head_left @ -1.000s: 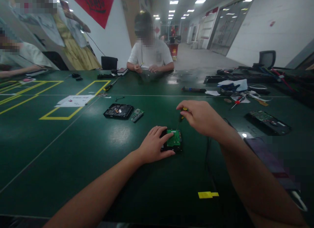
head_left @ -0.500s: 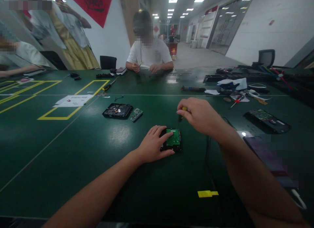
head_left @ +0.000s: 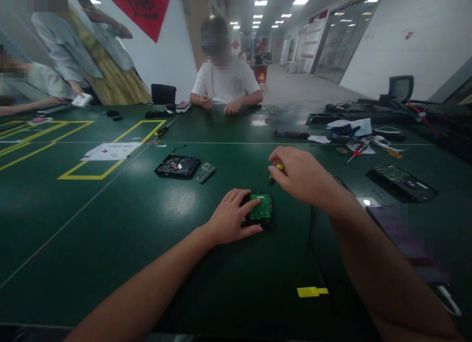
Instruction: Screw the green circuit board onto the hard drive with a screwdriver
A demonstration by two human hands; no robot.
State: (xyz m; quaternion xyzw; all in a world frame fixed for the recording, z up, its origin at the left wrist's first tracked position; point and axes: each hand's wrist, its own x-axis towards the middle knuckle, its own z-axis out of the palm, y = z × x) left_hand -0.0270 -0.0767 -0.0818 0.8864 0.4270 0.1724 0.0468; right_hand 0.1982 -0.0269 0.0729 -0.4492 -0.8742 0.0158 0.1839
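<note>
A hard drive (head_left: pixel 262 210) lies on the green table in front of me, its green circuit board facing up. My left hand (head_left: pixel 231 216) grips it from the left, thumb along the near edge and fingers across the top. In my right hand (head_left: pixel 300 174), a small screwdriver with a yellow-and-black handle (head_left: pixel 272 179) points down, slightly tilted. Its thin shaft reaches the far right corner of the drive; whether the tip sits in a screw is too small to tell.
An opened drive casing (head_left: pixel 177 166) and a loose circuit board (head_left: pixel 205 173) lie to the far left. Another drive (head_left: pixel 402 183) is at right, near a red-handled screwdriver (head_left: pixel 356 153). A yellow-tagged cable (head_left: pixel 311 292) runs right of centre. Someone (head_left: pixel 225 84) sits opposite.
The screwdriver's handle has turned and leaned slightly in my right hand. My left hand and the drive stay put. At left, a standing person's hand has come down holding something white.
</note>
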